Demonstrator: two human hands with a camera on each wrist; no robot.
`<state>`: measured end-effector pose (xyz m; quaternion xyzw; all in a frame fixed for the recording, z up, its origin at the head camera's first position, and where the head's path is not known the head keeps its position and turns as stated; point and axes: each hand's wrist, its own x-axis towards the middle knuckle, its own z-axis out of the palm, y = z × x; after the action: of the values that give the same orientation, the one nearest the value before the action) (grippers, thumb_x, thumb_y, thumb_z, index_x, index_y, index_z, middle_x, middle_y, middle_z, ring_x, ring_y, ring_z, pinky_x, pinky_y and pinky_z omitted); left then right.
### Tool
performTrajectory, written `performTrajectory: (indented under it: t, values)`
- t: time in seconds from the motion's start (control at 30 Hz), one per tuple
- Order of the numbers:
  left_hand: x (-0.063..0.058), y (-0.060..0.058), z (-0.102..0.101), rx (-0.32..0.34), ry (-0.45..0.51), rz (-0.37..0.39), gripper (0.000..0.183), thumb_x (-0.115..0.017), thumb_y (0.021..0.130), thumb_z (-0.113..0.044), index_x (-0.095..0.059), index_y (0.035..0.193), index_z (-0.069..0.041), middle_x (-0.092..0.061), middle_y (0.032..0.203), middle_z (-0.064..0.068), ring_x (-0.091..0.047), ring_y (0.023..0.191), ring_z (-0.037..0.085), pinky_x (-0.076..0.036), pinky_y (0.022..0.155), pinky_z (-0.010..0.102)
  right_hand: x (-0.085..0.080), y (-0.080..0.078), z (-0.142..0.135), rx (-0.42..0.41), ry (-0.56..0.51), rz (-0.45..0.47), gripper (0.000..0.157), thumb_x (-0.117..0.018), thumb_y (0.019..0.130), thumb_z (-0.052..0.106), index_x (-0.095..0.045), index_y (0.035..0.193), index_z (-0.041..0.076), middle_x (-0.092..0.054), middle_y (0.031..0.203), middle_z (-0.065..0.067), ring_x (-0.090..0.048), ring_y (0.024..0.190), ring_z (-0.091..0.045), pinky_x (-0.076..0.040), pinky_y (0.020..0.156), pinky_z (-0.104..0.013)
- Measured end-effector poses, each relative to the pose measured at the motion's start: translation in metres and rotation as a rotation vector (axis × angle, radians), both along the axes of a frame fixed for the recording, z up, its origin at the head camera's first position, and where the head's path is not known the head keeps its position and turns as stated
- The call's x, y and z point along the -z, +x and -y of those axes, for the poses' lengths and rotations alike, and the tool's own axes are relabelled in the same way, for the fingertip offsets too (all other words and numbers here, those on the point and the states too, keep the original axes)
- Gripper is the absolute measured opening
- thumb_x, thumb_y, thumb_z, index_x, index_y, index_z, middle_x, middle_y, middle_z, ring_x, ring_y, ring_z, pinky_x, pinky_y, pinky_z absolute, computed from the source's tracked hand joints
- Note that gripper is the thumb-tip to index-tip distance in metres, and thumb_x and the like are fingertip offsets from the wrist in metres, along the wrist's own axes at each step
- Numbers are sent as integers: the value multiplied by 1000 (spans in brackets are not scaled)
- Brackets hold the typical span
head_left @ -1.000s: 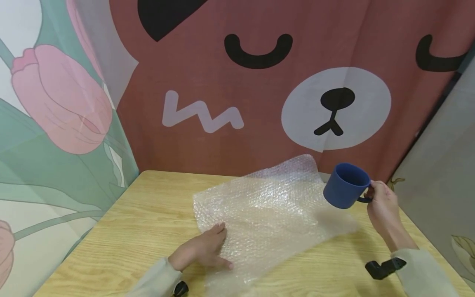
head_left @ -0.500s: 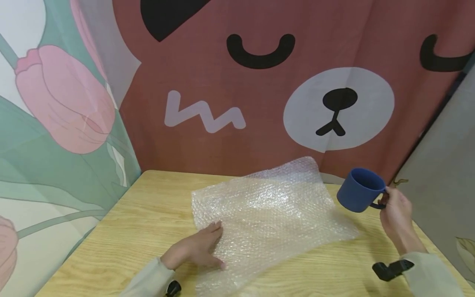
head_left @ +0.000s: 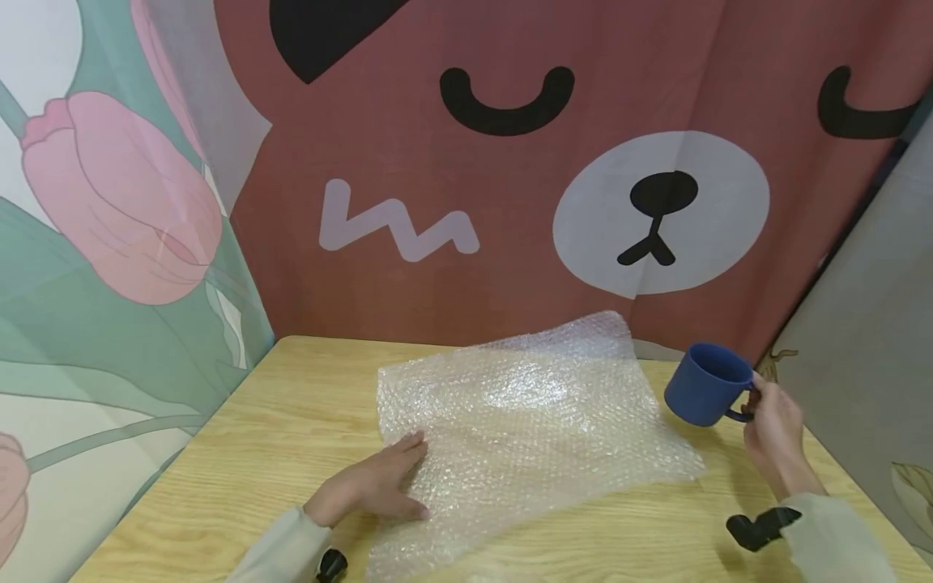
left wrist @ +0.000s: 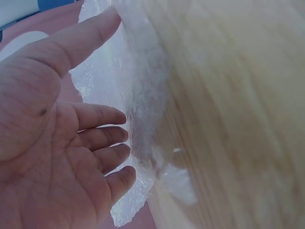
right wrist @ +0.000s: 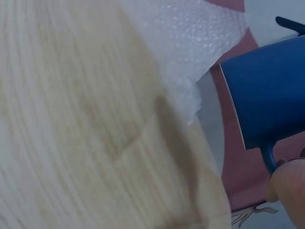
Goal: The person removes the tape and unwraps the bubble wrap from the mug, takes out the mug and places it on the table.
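Observation:
A sheet of clear bubble wrap lies spread over the table, its far corner raised against the backdrop. On its left edge rests my left hand, fingers extended and thumb spread; the left wrist view shows the palm and straight fingers beside the wrap's edge. My right hand grips a blue mug by its handle, to the right of the wrap. The mug is tilted and held above the table. In the right wrist view the mug shows from the side, and only part of the hand is visible.
The light wood table ends at a reddish curtain printed with a bear face. A floral curtain hangs on the left, and a grey one on the right. Dark wrist cameras sit at both cuffs.
The right hand carried the mug rightward off the bubble wrap and slightly lower. My left hand slid a little left, and the wrap's right part now lies flatter.

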<state>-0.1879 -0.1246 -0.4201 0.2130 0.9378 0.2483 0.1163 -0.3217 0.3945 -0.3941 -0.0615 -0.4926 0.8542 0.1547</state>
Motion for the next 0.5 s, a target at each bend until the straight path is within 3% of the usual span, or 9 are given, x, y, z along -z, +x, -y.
performTrajectory:
  t: [0.23,0.33,0.5]
  values:
    - [3,4,-2,-39,-6,-32,93,-78,80,-37,-33,143,13,-18,154,27,-18,142,39,-19,113,51,12,-16,-10,0,8,127,35,-47,100,14,-55,66,9,-43,70,3,-38,64,-12,-26,50,-23]
    - [4,6,-2,-60,-5,-40,91,-78,81,-36,-34,143,13,-20,154,28,-19,142,39,-19,113,51,18,-21,-12,-19,41,130,36,-45,100,14,-54,66,10,-42,70,4,-36,66,-13,-25,51,-24]
    - [3,10,-5,-82,12,-45,87,-77,82,-33,-34,143,12,-20,153,28,-18,141,40,-18,113,52,22,-29,-14,-42,56,140,35,-46,100,16,-55,67,11,-43,71,5,-39,68,-11,-31,57,-20]
